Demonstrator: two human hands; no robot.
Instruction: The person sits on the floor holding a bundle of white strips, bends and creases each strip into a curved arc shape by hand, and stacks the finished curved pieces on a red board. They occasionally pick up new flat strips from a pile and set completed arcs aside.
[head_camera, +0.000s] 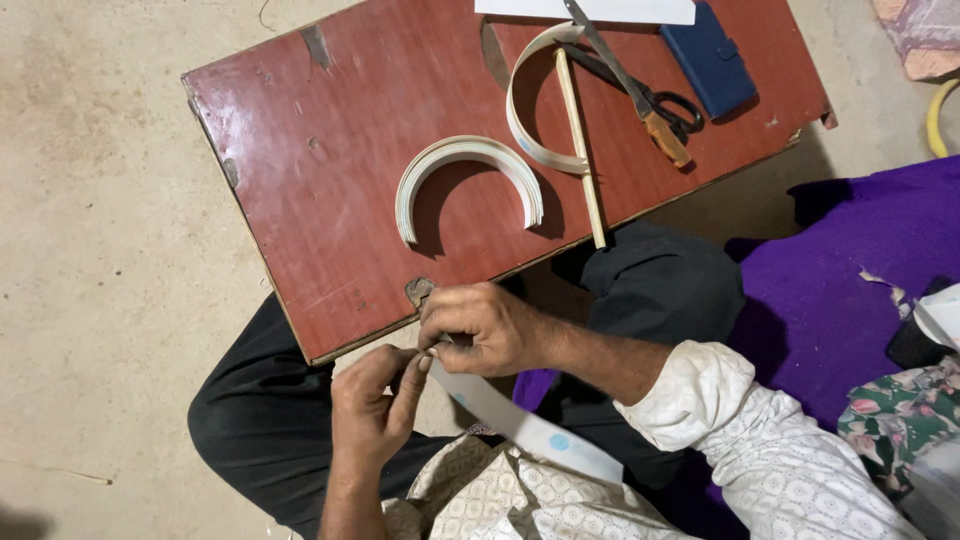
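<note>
My left hand and my right hand meet just below the near edge of a low red wooden board. Both pinch the end of a long white paper strip that trails down to the right across my lap. On the board lies a stack of curved white strips shaped like an arch. Behind it a second curved strip rests against a thin wooden stick.
Scissors with dark handles lie at the board's far side, next to a dark blue wallet and a white sheet. Purple cloth covers the floor at right. Bare concrete floor lies to the left.
</note>
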